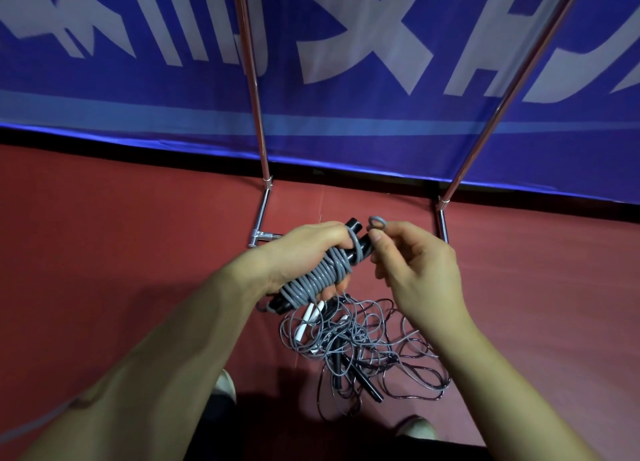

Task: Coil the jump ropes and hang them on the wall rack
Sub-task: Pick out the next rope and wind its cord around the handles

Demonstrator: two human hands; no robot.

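Note:
My left hand point(304, 252) grips the black handles of a jump rope point(320, 275), with its grey cord wound tightly around them in many turns. My right hand point(412, 263) pinches the cord's free end, a small grey loop point(376, 223), just beside the handle tops. Below my hands a tangled pile of jump ropes point(360, 346) lies on the red floor, with grey and dark cords and black and white handles mixed together.
A chrome rack frame stands ahead: two slanted poles point(258, 114) point(512, 96) and floor feet point(261, 237). Behind it hangs a blue banner point(346, 62) with white lettering. My shoes point(225, 382) point(415, 427) sit on the red floor point(104, 235) near the pile.

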